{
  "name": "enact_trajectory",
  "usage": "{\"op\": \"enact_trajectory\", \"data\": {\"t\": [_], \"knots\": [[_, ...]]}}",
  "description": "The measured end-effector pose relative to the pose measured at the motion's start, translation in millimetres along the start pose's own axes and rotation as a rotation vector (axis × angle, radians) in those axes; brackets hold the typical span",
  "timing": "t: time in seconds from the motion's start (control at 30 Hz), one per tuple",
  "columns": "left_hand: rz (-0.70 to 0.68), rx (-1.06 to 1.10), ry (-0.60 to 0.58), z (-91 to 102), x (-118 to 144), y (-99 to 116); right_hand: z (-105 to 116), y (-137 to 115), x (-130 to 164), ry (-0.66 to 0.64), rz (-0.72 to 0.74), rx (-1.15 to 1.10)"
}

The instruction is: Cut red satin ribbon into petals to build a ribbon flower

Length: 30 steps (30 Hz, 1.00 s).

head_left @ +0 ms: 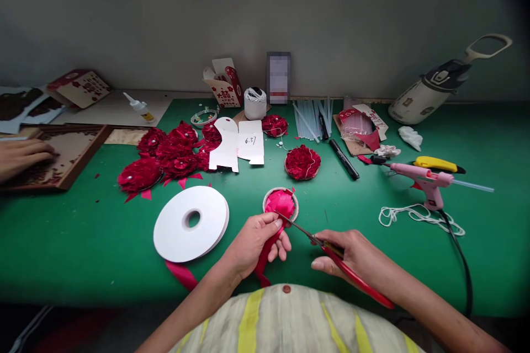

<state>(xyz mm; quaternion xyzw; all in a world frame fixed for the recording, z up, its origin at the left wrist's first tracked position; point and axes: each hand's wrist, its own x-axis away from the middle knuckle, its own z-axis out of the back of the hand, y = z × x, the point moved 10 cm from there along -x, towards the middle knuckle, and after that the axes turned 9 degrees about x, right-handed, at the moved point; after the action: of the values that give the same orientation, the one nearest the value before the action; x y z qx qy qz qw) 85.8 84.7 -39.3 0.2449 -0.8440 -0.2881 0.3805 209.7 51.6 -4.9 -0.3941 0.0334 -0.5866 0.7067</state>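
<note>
My left hand [259,237] pinches a red ribbon [266,253] between thumb and fingers, just in front of a round ring [295,205] filled with pink-red ribbon folds [280,200]. My right hand [351,256] is closed around red-handled scissors [356,277]. Their blades point up and left, with the tips at the ribbon beside my left fingertips. Whether the blades are touching the ribbon I cannot tell. Left of my left hand lies a large white ribbon spool [174,231], with a red tail hanging from its lower edge.
Finished red ribbon flowers [178,149] are piled at the left; another flower [303,162] lies ahead. A pink glue gun [430,179], yellow cutter [439,164], black marker [343,159] and bottle [430,94] stand or lie rightward. Another person's hand [27,159] rests over a wooden tray [78,168].
</note>
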Motion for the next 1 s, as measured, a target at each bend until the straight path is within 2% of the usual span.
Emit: {"op": "enact_trajectory", "data": {"t": [0.3,0.5,0.63,0.77,0.9,1.0], "knots": [[0.039,-0.012,0.042,9.6,5,-1,2,7,-10,0.028,-0.021,0.051],[-0.002,-0.003,0.075,20.5,22,0,12,4,-7,0.084,-0.01,-0.1],[-0.034,0.022,-0.06,-5.4,27,0,22,-18,-10,0.197,0.046,-0.301],[-0.055,0.025,-0.173,-33.6,30,2,16,-43,-21,0.241,0.096,-0.538],[-0.068,0.001,-0.174,-36.5,33,1,16,-50,-26,0.32,0.113,-0.713],[-0.051,-0.049,-0.131,-28.6,35,-4,21,-48,-26,0.391,0.135,-0.684]]}}
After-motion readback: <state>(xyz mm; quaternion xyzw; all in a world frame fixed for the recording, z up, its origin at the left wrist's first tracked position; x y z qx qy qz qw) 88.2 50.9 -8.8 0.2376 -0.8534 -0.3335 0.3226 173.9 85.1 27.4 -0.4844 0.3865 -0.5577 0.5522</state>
